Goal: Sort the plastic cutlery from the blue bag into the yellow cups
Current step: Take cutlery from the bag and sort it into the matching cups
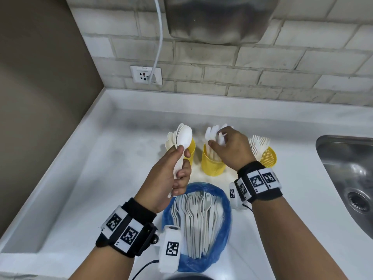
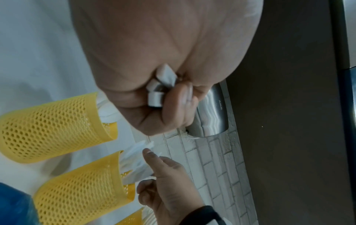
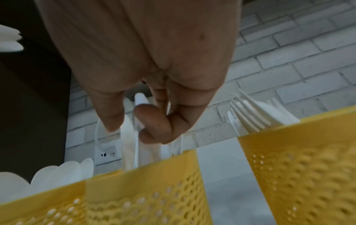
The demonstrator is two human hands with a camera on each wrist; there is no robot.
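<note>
Gripping a small bundle of white plastic spoons (image 1: 182, 145) by their handles, the left hand (image 1: 171, 178) sits at centre frame in the head view, its fingers (image 1: 182, 174) curled tight round the stems, bowls upright in front of the left yellow mesh cup (image 1: 191, 149), which already holds more spoons. To its right, the right hand (image 1: 232, 150) hovers over the middle yellow cup (image 1: 213, 164); its thumb and fingers (image 3: 152, 121) pinch the top of a white knife (image 3: 140, 99) standing among the other knives in that cup. Farther right, partly behind the right wrist, the third yellow cup (image 1: 267, 157) is filled with white forks. Below the cups, toward the lower centre of the head view, the blue bag (image 1: 225, 223) lies open on the white counter (image 1: 101, 188) with a heap of forks and other white cutlery (image 1: 197, 215) inside. A steel sink (image 1: 347, 170) occupies the right edge.
</note>
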